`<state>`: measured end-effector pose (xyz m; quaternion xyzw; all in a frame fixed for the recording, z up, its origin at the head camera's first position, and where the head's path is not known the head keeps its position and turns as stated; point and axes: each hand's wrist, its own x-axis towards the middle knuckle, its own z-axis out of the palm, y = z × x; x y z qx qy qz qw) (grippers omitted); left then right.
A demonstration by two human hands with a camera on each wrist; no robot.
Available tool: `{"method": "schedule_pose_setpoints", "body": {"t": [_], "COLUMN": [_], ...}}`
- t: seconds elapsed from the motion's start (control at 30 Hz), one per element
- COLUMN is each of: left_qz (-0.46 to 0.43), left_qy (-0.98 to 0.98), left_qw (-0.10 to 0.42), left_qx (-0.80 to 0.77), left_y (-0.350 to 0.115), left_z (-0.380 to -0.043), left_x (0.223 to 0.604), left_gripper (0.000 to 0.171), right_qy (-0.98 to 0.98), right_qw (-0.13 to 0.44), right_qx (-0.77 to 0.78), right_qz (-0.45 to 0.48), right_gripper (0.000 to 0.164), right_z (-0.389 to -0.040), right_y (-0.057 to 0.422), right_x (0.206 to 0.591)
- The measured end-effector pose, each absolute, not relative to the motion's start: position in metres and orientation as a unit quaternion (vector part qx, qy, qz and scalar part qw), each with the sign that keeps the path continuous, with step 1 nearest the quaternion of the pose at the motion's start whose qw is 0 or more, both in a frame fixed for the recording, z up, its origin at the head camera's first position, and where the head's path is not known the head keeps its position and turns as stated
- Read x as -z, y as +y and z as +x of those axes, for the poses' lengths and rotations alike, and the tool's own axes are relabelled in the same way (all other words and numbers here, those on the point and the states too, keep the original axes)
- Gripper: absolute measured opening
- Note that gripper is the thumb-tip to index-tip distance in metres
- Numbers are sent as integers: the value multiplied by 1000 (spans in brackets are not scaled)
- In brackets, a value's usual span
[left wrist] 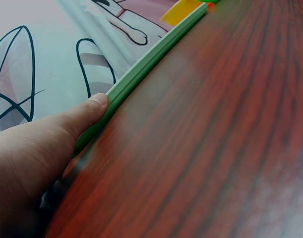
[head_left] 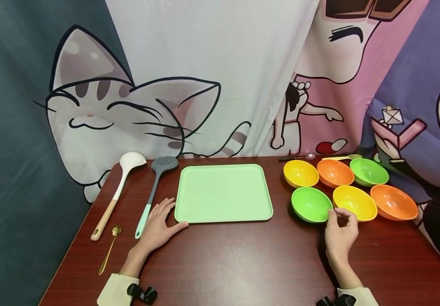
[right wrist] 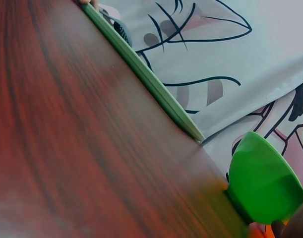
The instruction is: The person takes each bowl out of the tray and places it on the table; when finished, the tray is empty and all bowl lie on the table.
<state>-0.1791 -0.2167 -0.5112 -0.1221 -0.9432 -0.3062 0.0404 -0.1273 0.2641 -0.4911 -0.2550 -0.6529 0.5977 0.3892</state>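
Note:
A pale green rectangular tray [head_left: 224, 193] lies flat in the middle of the table. My left hand [head_left: 159, 227] is at its near left corner, fingers spread along the left side and thumb [left wrist: 97, 101] against the front edge. On the right, my right hand [head_left: 341, 236] pinches the right rim of the front green bowl [head_left: 311, 205]. In the right wrist view that green bowl [right wrist: 263, 181] shows side-on, fingertips at its rim. A yellow bowl [head_left: 354, 203] sits just beyond the right hand's fingers.
Behind stand another yellow bowl [head_left: 301, 173], an orange bowl [head_left: 335, 172] and a green bowl [head_left: 369, 171]; an orange bowl [head_left: 393, 202] is far right. Left lie a white ladle [head_left: 122, 180], a grey slotted turner [head_left: 158, 180] and a gold spoon [head_left: 110, 250]. Small spoons lie behind the bowls.

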Motion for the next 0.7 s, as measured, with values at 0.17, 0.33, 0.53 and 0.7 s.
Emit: {"method": "schedule_pose_setpoints", "body": {"t": [0.17, 0.33, 0.53, 0.7], "left_qz": [-122, -123, -121, -131], "left_qy": [-944, -945, -940, -930], "left_qw": [40, 44, 51, 68], "left_qx": [303, 299, 315, 336], "left_y": [-218, -217, -218, -219], "left_z": [-179, -179, -176, -173], "left_x": [512, 512, 516, 512], "left_gripper": [92, 90, 90, 88], "right_qy": [-630, -655, -710, -741], "right_qw": [385, 380, 380, 393], "right_qx": [-629, -611, -553, -519], "right_qz": [-246, -229, -212, -166], "right_gripper": [10, 8, 10, 8], "right_z": [-120, -119, -110, -110], "right_y": [263, 262, 250, 253], "right_x": [489, 487, 468, 459]}}
